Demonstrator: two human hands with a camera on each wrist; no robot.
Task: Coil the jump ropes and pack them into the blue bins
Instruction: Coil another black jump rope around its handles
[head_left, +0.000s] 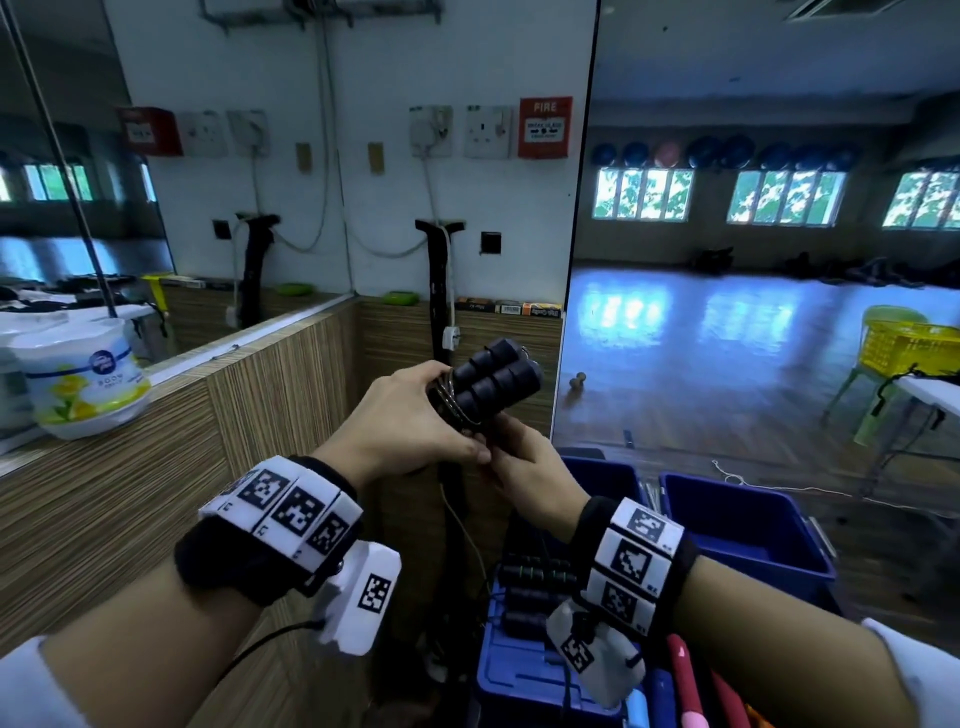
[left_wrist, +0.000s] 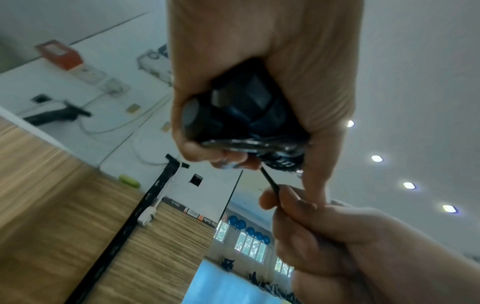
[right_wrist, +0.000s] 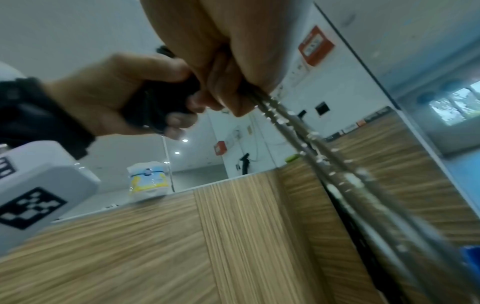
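Matt black ribbed foam jump-rope handles bunch in the left hand, wrapped by thin glossy cable coils that glint like coated wire. The right hand pinches that smooth cord. Just below both hands sit glossy blue plastic bins. To the left, striped wood-grain laminate panelling, smooth, under mirror glass.

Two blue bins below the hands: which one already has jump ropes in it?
The near blue bin, directly under the right hand: dark rope handles lie inside. The far blue bin, further right, shows only bare blue interior.
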